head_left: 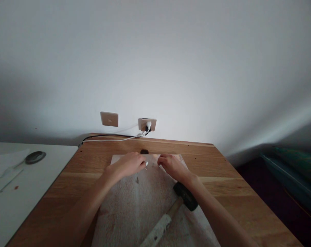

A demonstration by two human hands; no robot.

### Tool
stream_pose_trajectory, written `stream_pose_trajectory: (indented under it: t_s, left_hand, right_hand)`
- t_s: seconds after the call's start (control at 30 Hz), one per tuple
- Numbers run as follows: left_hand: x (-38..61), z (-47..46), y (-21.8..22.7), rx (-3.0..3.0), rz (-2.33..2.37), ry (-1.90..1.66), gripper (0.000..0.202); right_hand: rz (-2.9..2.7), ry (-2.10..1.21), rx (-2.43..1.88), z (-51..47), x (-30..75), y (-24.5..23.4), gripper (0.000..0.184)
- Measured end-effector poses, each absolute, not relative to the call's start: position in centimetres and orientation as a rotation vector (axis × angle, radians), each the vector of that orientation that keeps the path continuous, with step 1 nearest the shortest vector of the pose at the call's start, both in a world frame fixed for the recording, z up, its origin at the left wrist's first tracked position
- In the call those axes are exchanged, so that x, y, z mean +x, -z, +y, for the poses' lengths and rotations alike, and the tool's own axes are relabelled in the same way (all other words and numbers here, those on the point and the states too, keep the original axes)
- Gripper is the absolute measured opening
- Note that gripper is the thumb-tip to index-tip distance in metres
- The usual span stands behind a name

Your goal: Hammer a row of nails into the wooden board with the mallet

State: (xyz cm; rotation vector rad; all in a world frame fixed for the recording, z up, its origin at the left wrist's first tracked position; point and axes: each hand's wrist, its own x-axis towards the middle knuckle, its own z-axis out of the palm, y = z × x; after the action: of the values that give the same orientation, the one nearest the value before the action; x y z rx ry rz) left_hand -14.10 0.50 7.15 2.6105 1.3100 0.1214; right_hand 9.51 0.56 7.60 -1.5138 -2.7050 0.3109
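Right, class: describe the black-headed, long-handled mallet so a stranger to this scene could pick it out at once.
Start at the brown wooden table against the pale wall. On it lies a pale, flat, rectangular panel, and the black-headed mallet lies slantwise upon that, beside the right forearm. Its chunky dark head sets it apart from the pale panel beneath.

Can't read any text, brand or number from my end. Closest I get: dark marks on the pale grip of the hammer (185, 196), too blurred for me to call lettering. Left wall plate (109, 119) has a small pale detail mid-face; can't tell if it's a sign or a port. Board (124, 209) shows faint streaks and blotches, none resolving into characters for me.
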Motion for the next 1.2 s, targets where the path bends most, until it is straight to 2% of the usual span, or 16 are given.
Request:
stream_pose_trajectory:
  t_s: [0.17,0.27,0.4,0.6,0.7,0.87,0.97,1.07,1.2]
  left_hand:
    - [-13.5,-0.3,-7.4,2.54,1.314,-0.021,0.022]
    - [-13.2,-0.2,-7.0,2.585,1.343,-0.1,0.016]
    - [-13.0,0.3,-5.9,2.649,1.263,-0.164,0.021]
    - [-12.8,0.8,-4.5,2.775,1.281,-0.151,0.023]
    - [-12.5,0.8,-4.5,2.852,1.323,-0.134,0.022]
    - [-12.3,0.5,-5.4,2.813,1.421,-0.18,0.025]
    - [-12.7,0.3,-6.1,2.703,1.33,-0.187,0.026]
    - [-13.4,0.2,-6.6,2.602,1.206,-0.123,0.022]
    - [-14.6,0.1,-7.6,2.506,1.297,-0.177,0.017]
  right_hand:
    - [-2.74,-0.592,-1.32,0.1,9.4,-8.0,0.032]
    - [-2.762,-0.692,-1.266,-0.3,9.0,-8.5,0.028]
    - [-2.699,-0.597,-1.398,-0.4,8.2,-8.9,0.017]
    - [-2.611,-0.299,-1.677,-0.4,6.6,-8.7,0.022]
    - [-2.647,-0.266,-1.705,-0.5,5.9,-8.7,0.022]
    - [-2.676,-0.338,-1.579,-0.1,5.9,-8.6,0.011]
    - [-2.684,-0.472,-1.464,0.2,6.8,-8.6,0.019]
    - [-2.691,-0.591,-1.388,0.2,8.1,-8.3,0.019]
    - [-2.575,-0.473,-1.501,0.0,9.3,-7.4,0.036]
